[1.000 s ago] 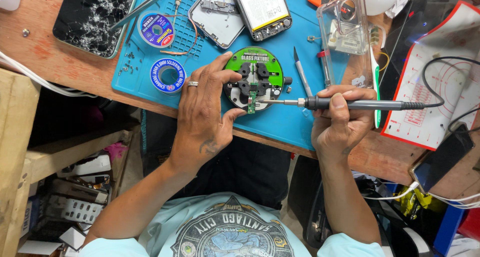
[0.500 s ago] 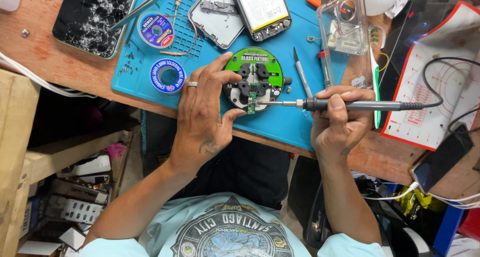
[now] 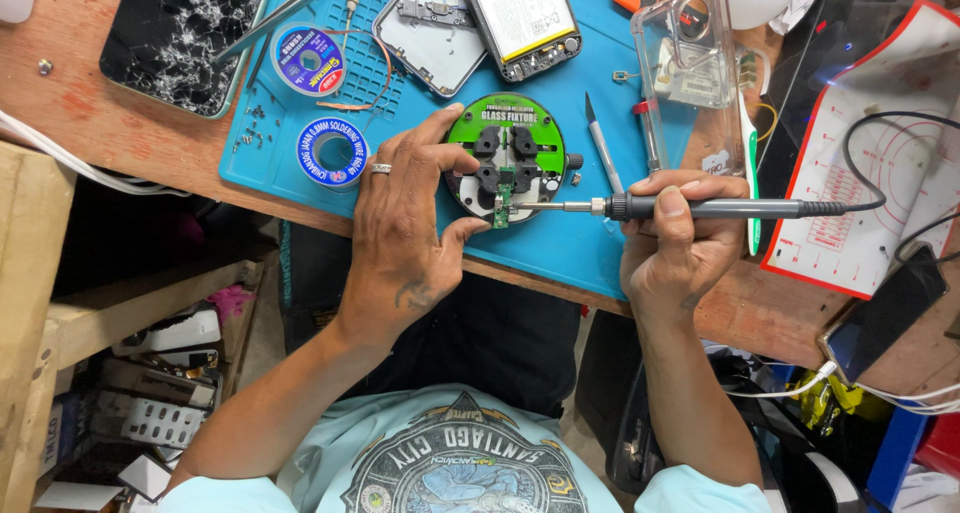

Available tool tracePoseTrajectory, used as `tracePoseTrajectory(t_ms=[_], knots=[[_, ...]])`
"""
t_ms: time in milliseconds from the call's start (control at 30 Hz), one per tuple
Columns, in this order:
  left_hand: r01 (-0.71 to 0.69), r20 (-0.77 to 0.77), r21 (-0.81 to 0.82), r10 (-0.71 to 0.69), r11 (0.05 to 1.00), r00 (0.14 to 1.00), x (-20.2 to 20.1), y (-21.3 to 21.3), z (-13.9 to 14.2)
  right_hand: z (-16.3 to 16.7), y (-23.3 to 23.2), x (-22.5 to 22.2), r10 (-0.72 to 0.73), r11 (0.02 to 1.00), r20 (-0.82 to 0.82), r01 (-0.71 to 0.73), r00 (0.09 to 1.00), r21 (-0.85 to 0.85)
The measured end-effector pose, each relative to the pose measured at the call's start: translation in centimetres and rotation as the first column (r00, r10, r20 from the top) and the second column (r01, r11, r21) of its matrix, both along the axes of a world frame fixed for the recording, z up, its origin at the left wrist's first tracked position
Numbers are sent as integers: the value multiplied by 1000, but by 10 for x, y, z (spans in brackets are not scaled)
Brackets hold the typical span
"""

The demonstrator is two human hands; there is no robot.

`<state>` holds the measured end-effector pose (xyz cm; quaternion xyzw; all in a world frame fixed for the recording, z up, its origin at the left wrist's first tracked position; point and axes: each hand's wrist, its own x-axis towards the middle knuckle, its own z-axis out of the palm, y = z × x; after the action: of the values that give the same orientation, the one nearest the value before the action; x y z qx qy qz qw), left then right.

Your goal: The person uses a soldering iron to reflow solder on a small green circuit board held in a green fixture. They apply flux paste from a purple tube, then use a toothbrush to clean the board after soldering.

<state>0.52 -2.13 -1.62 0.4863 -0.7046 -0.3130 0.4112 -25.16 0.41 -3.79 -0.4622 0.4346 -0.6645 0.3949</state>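
Blue mat (image 3: 300, 188) covers the cluttered wooden bench. Left hand (image 3: 410, 223) cups the round green fixture (image 3: 512, 158), thumb and fingers spread around its left rim. A small green board (image 3: 500, 211) sits clamped at the fixture's near edge. Right hand (image 3: 675, 243) grips a soldering iron (image 3: 700, 209) lying horizontally, tip pointing left onto that board; the left hand is nearer.

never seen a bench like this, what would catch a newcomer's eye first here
First the round green fixture at the middle of the blue mat, with a small green circuit board clamped at its lower edge. The left hand steadies the fixture while the right hand holds a soldering iron with its tip at that board. At the upper left lies a phone with a shattered screen.
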Motion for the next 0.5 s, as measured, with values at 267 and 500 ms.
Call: tracePoseTrajectory(t_ms=[267, 500], knots=[[-2, 11, 6, 2, 1000, 1000, -1, 0, -2, 0, 0, -1, 0, 1000, 4, 0, 1000, 4], [-1, 7, -3, 1, 1000, 1000, -1, -1, -3, 1, 0, -1, -2, 1000, 20, 2, 1000, 4]])
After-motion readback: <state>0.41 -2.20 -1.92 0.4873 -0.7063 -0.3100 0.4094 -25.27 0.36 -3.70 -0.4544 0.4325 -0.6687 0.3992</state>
